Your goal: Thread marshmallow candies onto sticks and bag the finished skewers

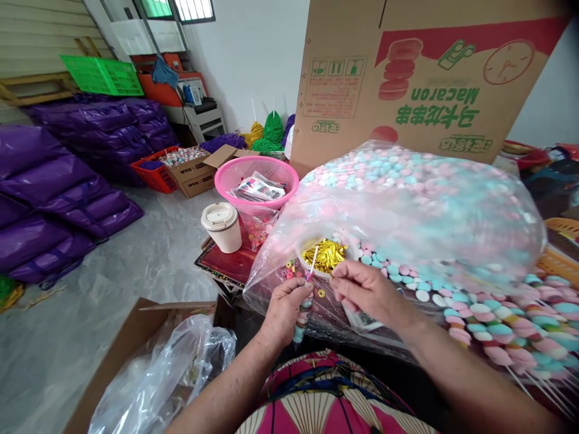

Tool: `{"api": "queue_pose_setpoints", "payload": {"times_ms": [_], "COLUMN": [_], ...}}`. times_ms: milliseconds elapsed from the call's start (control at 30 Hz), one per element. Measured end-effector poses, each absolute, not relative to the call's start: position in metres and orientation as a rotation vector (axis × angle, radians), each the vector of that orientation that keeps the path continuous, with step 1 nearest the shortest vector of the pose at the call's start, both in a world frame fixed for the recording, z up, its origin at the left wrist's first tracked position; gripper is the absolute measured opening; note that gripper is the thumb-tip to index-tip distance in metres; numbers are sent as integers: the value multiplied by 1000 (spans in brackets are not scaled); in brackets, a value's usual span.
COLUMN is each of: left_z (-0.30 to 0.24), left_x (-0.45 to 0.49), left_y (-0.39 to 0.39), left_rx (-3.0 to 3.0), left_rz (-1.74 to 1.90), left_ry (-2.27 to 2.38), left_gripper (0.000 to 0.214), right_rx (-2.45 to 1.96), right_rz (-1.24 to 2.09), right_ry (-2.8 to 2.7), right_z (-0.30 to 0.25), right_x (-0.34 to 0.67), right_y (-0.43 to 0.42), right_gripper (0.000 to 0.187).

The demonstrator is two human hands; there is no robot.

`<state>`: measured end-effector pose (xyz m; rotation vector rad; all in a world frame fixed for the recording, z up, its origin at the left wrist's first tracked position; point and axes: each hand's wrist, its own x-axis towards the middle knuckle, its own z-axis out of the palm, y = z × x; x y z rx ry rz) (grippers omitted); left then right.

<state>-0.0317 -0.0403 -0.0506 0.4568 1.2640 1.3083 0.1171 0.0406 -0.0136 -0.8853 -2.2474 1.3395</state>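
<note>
My left hand [284,310] is closed round a wrapped candy skewer [302,316] of pastel discs, with its white stick poking up past my fingers. My right hand [366,292] is pinched at the top of that skewer, fingers together on something too small to name. Just beyond them sits a heap of gold twist ties [324,254] and some small coloured ring candies [292,269], under or beside a big clear plastic bag [407,205] full of pink, blue and white disc candies. Finished skewers [506,331] lie in a pile to my right.
A large Macaron cardboard box [420,78] stands behind the bag. A pink basket [256,178] with packets and a lidded paper cup [221,226] sit on a small red table [226,265]. An open carton with plastic liner [154,367] is at lower left. Purple sacks [67,181] line the floor.
</note>
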Motion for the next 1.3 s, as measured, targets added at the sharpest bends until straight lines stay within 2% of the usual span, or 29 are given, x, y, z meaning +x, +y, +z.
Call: {"api": "queue_pose_setpoints", "payload": {"times_ms": [100,167,267,400,467,700,933,1133,1200,1300], "left_z": [-49,-51,-56,-53,-52,-67,-55,-70,-74,-74], "left_x": [-17,-9,-3,-2,-2,4,1,12,15,14], "left_y": [-34,-32,-30,-33,-36,-38,-36,-40,-44,-49], "left_rx": [557,638,735,926,1039,896,1057,632,556,646], "left_rz": [1256,1243,1203,1047,995,1138,1058,1141,1183,1175], "left_ry": [1297,1316,1314,1287,1300,1325,1301,1198,1185,1216], "left_gripper": [18,16,14,16,20,32,36,44,44,44], "right_rx": [-785,-656,-584,-704,-734,-1028,-1074,-937,-972,-1059], "right_rz": [1148,956,943,1118,1103,665,902,725,785,1037], "right_ry": [-2157,-2204,-2267,-2354,-2431,-2381,-2138,-2393,-2292,-2141], "right_z": [-29,-41,-49,-43,-42,-62,-60,-60,-64,-63], "right_x": [117,118,126,139,142,134,138,145,146,149], "right_y": [17,14,20,30,31,14,13,12,9,7], "right_gripper": [22,32,42,49,54,63,74,59,50,25]}}
